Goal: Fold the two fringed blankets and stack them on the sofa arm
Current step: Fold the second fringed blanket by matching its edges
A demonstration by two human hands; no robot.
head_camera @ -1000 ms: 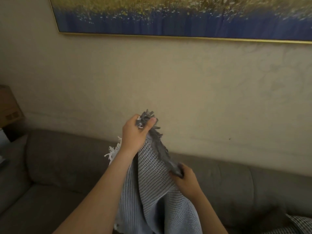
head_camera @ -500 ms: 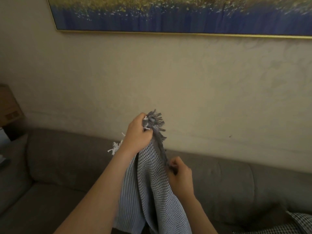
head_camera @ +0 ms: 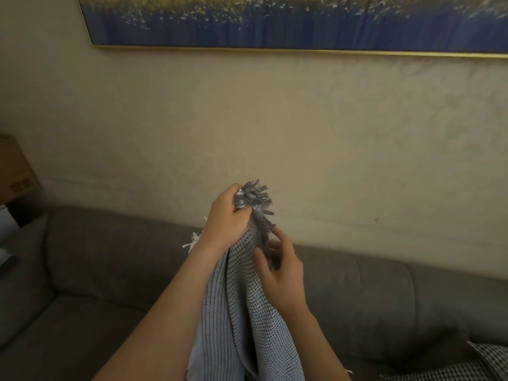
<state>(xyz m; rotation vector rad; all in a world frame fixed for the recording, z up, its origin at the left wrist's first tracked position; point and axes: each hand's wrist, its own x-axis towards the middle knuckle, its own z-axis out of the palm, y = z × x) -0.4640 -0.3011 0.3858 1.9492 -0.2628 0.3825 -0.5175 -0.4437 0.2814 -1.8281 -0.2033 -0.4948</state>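
The left hand (head_camera: 226,215) has a closed grip on a fringed corner of the grey knit blanket (head_camera: 247,312), which hangs above the sofa (head_camera: 110,257). At its 5 o'clock, the right hand (head_camera: 280,273) is loose-fingered against the fringe edge. Soft, light, droopy: best held by corners.

Coarse waffle-knit cloth blanket (head_camera: 255,312), matt grey fabric sofa (head_camera: 110,251), rough plaster wall (head_camera: 247,127)

Dim, warm, even indoor light; soft focus, faint blur, wide-angle bending at the edges
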